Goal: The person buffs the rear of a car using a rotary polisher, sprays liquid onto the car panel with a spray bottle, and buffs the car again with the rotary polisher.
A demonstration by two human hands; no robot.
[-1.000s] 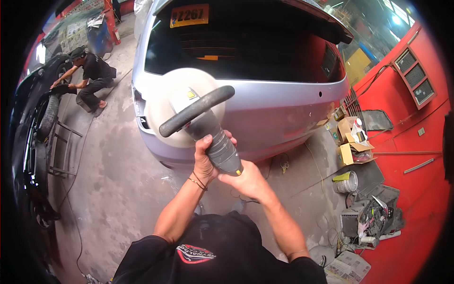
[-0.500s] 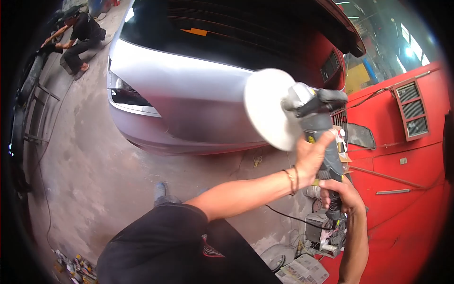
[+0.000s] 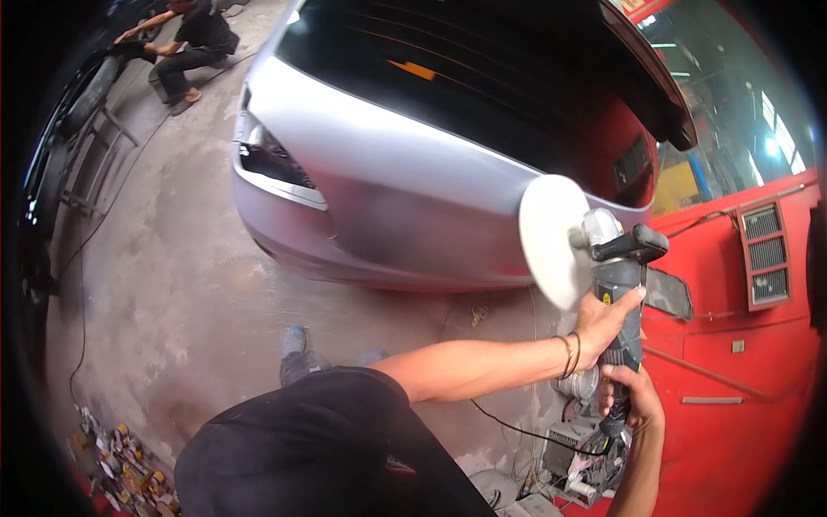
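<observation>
A black power polisher (image 3: 618, 302) with a round white pad (image 3: 551, 241) is held upright at the right. My left hand (image 3: 600, 326), with dark bands at the wrist, wraps round its body. Lower down, my right hand (image 3: 636, 396) grips the rear handle, where a black cord hangs. The pad faces left, at the right end of the silver car's rear panel (image 3: 413, 207); whether it touches the paint I cannot tell. Above the panel is the dark rear window (image 3: 482, 95).
A person (image 3: 194, 43) crouches beside a dark car at the upper left, near a metal stand (image 3: 103, 129). Cords cross the floor. Cans and bottles (image 3: 129, 465) lie lower left. A red wall (image 3: 715, 353) stands right, with scrap parts (image 3: 581, 465) near its foot.
The polisher has moved from the middle to the right with both hands on it, and its pad has turned from facing forward to facing left. The view has shifted too.
</observation>
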